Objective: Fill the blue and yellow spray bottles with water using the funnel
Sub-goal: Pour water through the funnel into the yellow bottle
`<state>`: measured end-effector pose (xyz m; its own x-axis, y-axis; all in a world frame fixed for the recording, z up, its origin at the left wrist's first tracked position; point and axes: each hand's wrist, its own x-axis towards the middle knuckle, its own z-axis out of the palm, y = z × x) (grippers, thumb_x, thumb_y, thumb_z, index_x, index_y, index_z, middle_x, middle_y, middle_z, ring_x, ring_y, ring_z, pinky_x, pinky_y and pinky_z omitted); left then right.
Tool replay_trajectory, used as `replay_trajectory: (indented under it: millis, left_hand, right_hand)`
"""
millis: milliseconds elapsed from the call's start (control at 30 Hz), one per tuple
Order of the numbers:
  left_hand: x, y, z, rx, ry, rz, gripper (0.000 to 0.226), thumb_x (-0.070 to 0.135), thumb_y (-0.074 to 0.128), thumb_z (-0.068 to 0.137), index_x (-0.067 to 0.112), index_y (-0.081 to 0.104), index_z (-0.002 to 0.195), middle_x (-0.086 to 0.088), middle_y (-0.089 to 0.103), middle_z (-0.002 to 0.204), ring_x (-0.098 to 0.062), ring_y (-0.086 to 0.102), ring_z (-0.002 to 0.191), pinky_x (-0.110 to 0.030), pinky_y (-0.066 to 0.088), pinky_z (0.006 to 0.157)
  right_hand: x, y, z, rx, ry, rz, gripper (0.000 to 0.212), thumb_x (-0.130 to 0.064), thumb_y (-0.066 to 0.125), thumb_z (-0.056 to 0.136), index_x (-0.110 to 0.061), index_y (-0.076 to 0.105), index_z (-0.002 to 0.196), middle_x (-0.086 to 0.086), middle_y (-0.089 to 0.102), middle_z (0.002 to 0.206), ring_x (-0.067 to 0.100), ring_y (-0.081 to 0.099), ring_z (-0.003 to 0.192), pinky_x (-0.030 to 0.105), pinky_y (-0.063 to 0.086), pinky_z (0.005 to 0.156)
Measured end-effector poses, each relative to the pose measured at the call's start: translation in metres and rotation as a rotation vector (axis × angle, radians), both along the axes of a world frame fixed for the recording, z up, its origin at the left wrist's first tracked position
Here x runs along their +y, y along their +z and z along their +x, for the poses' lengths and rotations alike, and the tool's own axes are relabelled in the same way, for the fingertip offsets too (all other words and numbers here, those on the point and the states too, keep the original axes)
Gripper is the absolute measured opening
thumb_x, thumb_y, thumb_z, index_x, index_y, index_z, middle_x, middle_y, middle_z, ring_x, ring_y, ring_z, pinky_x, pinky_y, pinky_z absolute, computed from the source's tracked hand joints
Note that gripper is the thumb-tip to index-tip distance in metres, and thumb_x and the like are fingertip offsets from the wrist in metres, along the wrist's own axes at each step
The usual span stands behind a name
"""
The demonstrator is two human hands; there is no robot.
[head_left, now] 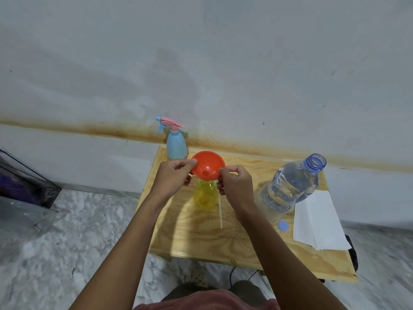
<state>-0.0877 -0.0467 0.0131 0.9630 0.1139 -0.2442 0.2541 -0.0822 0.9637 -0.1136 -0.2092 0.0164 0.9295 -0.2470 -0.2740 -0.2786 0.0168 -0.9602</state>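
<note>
Orange plastic funnel [209, 164] pinched by left hand [172, 175] and right hand [234, 184] fingers, spout at translucent yellow bottle [205, 194]

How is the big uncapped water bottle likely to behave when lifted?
The water bottle looks mostly full, so probably heavy. Its thin clear walls may buckle when squeezed, and with the blue cap lying off, water could spill.

Looks like a plain room in someone's home tbh: grey marble-look floor [78, 231], painted wall [223, 63] with a rusty stain band [111, 130], low plywood bench [190, 238] pushed against it, glass tank [26, 182] off its left edge.
</note>
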Motion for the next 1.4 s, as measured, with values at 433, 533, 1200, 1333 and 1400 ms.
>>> replay_trajectory:
  millis: [433, 533, 1200, 1333, 1400]
  left_hand:
    - [-0.013, 0.0, -0.006, -0.055, 0.037, 0.091, 0.024, 0.02, 0.064, 0.096, 0.006, 0.073, 0.113, -0.005, 0.062, 0.063, -0.015, 0.055, 0.05, -0.041, 0.059, 0.07]
    - [-0.018, -0.001, -0.004, -0.047, 0.038, 0.124, 0.024, 0.018, 0.063, 0.096, 0.005, 0.072, 0.115, -0.007, 0.063, 0.065, -0.014, 0.055, 0.049, -0.04, 0.06, 0.069]
    - [-0.034, -0.016, -0.007, -0.039, 0.152, 0.24, 0.021, 0.013, 0.057, 0.099, 0.003, 0.072, 0.109, -0.004, 0.063, 0.08, -0.012, 0.054, 0.059, -0.033, 0.061, 0.058]
    - [-0.037, -0.017, -0.009, -0.054, 0.176, 0.261, 0.021, 0.014, 0.056, 0.099, 0.004, 0.073, 0.107, -0.004, 0.065, 0.085, -0.011, 0.054, 0.062, -0.023, 0.058, 0.049]
    - [-0.038, -0.019, -0.009, -0.057, 0.192, 0.262, 0.021, 0.014, 0.056, 0.099, 0.004, 0.073, 0.108, -0.004, 0.066, 0.087, -0.011, 0.054, 0.062, -0.022, 0.057, 0.048]
  right_hand:
    - [-0.004, -0.002, -0.008, -0.008, 0.0, -0.01, 0.013, -0.02, 0.059, 0.093, -0.007, 0.058, 0.097, 0.004, 0.066, 0.068, 0.008, 0.057, 0.052, 0.026, 0.047, 0.052]
    - [-0.007, -0.006, -0.006, 0.027, 0.004, -0.02, 0.012, -0.021, 0.059, 0.093, -0.009, 0.059, 0.097, 0.005, 0.067, 0.073, 0.009, 0.058, 0.054, 0.025, 0.046, 0.051]
    - [-0.115, -0.033, -0.072, -0.752, -0.442, -0.737, 0.047, -0.038, 0.073, 0.081, -0.01, 0.048, 0.109, 0.008, 0.052, 0.099, 0.018, 0.048, 0.083, 0.028, 0.044, 0.07]
    - [-0.129, -0.032, -0.062, -0.485, -0.347, -0.576, 0.093, -0.061, 0.076, 0.067, -0.009, 0.04, 0.135, 0.01, 0.044, 0.125, 0.023, 0.047, 0.115, 0.032, 0.049, 0.088]
    - [-0.135, -0.036, -0.058, -0.444, -0.259, -0.506, 0.103, -0.066, 0.076, 0.064, -0.017, 0.034, 0.143, 0.003, 0.039, 0.135, 0.018, 0.043, 0.128, 0.033, 0.047, 0.099]
